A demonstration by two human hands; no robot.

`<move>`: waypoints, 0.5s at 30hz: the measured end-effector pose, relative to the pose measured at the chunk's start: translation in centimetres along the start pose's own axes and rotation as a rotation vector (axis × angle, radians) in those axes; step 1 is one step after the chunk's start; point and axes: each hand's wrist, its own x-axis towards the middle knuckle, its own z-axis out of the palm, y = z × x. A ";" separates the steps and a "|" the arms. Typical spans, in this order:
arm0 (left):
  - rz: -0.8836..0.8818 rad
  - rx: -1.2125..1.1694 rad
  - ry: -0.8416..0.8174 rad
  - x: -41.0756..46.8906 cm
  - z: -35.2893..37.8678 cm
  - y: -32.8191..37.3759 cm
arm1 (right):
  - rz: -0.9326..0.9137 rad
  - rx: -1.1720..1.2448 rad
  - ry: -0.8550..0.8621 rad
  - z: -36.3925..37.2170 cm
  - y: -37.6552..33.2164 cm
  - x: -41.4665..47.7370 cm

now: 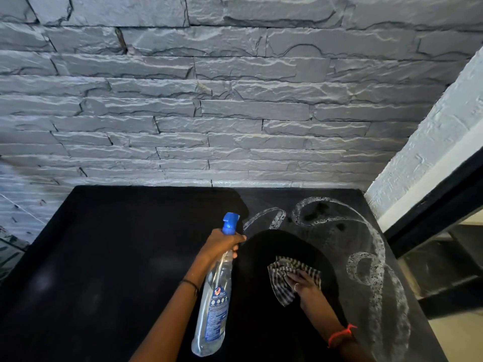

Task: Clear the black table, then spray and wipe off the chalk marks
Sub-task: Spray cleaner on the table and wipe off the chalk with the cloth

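Note:
My left hand (223, 242) grips a clear spray bottle (214, 299) by its neck, its blue nozzle (230, 222) aimed toward the far right of the black table (112, 257). My right hand (303, 284) presses flat on a striped grey-and-white cloth (286, 276) lying on the tabletop. White chalk swirls (366, 231) curl across the table's right side, speckled with wet droplets. The patch around the cloth is dark and free of chalk.
A grey stacked-stone wall (209, 105) rises right behind the table. A white textured pillar (431, 142) and a black frame (433, 210) border the table's right edge, with a drop to the floor beyond.

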 end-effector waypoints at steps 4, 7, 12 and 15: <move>-0.023 0.067 -0.048 0.7 0.8 0.2 | 0.012 -0.040 0.115 0.3 0.0 0.2; -0.029 0.132 -0.013 1.3 1.5 0.4 | 0.076 0.028 0.089 0.9 -0.1 0.0; 0.037 0.097 0.020 2.2 2.4 1.5 | 0.147 0.116 0.037 0.6 -0.4 0.1; 0.079 0.087 0.033 2.9 3.2 3.1 | 0.084 0.068 0.011 0.2 -0.7 0.0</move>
